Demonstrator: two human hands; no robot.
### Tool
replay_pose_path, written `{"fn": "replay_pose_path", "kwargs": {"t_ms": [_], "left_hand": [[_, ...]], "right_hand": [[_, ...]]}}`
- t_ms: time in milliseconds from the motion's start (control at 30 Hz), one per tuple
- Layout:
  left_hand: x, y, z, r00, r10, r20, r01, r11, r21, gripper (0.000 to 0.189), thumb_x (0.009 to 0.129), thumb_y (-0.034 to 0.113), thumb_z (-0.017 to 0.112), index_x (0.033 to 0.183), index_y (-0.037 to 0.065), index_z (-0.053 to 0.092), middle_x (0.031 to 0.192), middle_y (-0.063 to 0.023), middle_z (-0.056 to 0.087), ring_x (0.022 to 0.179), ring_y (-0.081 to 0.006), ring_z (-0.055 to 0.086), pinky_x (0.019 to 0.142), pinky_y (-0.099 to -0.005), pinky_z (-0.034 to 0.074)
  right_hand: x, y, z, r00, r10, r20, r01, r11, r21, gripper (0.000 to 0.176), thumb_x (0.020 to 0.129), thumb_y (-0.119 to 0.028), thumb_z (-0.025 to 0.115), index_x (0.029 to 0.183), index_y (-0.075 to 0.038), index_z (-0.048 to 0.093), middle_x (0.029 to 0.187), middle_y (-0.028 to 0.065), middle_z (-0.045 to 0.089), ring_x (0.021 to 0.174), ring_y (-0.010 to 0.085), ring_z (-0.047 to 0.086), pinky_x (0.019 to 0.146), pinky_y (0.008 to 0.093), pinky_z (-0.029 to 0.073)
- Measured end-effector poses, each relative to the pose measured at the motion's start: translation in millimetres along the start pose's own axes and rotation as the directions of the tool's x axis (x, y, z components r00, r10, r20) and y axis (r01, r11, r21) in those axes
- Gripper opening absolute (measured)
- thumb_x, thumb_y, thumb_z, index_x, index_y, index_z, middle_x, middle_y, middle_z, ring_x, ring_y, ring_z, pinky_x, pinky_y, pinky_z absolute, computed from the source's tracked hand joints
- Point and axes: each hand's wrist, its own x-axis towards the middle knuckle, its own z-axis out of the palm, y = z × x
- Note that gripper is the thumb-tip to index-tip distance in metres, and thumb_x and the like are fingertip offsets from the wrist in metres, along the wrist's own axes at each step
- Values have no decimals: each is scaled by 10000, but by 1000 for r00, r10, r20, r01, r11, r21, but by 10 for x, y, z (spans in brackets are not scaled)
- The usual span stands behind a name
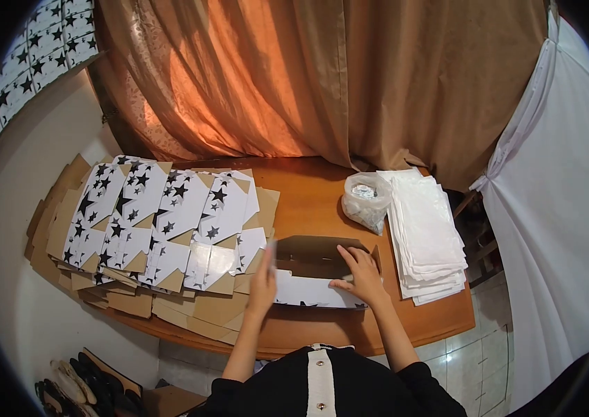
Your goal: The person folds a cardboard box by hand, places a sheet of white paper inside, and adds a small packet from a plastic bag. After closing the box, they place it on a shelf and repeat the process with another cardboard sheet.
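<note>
An open cardboard box (319, 292), brown inside and white with black stars outside, stands at the table's front edge before me. At its left end my left hand (262, 286) is closed on the upright end flap, seen nearly edge-on. My right hand (364, 276) is over the right end of the box. Its thumb lies on the front wall's top edge and its fingers reach toward the back wall, gripping that end. The fingertips of my left hand are partly hidden.
Flattened star-printed cardboard boxes (183, 191) are piled on the left of the wooden table (301, 201). A clear plastic bag (366, 203) of small items and a stack of white sheets (428, 236) lie on the right. Shoes (89, 386) are at the lower left; curtains (294, 76) hang behind.
</note>
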Motion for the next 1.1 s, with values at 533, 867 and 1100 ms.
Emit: {"fn": "replay_pose_path", "kwargs": {"t_ms": [533,867,1100], "left_hand": [[-110,-139,188,971,-12,238,-24,988,150,609,759,-121,350,1331,89,353,1382,-142,330,1283,-335,287,1014,-356,312],[-105,66,238,924,-84,373,-132,846,517,462,815,94,502,1272,77,441,1419,-202,212,1301,-422,164,979,-566,238],[268,42,422,969,-20,248,-126,822,555,321,677,194,725,889,28,550,1389,-198,250,1308,-372,182,1014,-547,162]], "right_hand": [[111,222,126,972,201,-125,-201,980,11,537,742,-223,630,1241,-100,473,1382,134,295,1238,341,298,999,419,309],[-57,541,-106,954,249,-167,-251,968,8,451,720,-133,631,1160,-91,540,1316,204,380,1201,357,365,991,406,321],[-262,359,102,887,162,-433,-154,987,54,296,689,29,538,959,-61,620,1257,141,461,1243,318,356,1039,525,184]]}}
